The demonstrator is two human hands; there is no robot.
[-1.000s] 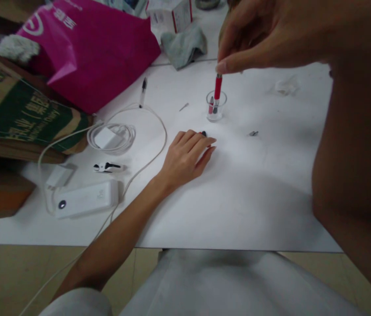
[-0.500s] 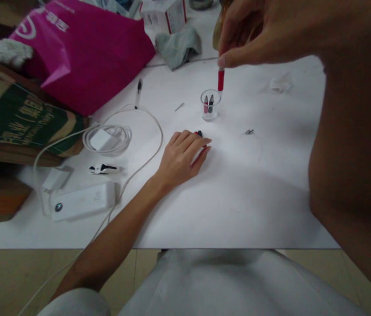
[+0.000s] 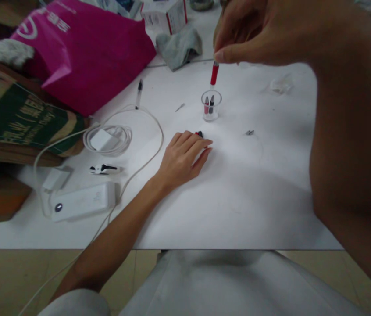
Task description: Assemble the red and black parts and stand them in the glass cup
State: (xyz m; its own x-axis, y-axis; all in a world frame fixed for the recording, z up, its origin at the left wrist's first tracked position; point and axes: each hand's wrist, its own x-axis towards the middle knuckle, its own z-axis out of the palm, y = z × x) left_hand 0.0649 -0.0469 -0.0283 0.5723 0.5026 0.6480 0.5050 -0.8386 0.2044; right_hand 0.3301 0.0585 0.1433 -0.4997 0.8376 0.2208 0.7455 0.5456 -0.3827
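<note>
Leaning further left now, the red pen (image 3: 215, 73) hangs over a small glass cup (image 3: 216, 110), pinched near its top end by the right hand (image 3: 264, 37), fingers clamped on it (thumb and forefinger doing all the work). Its long axis tilts down and slightly left, the tip just above the cup's rim. Over on the white tabletop (image 3: 238, 210), the left hand (image 3: 182, 159) lies flat, fingers loosely together, touching a small red-and-black piece (image 3: 199, 134).
</note>
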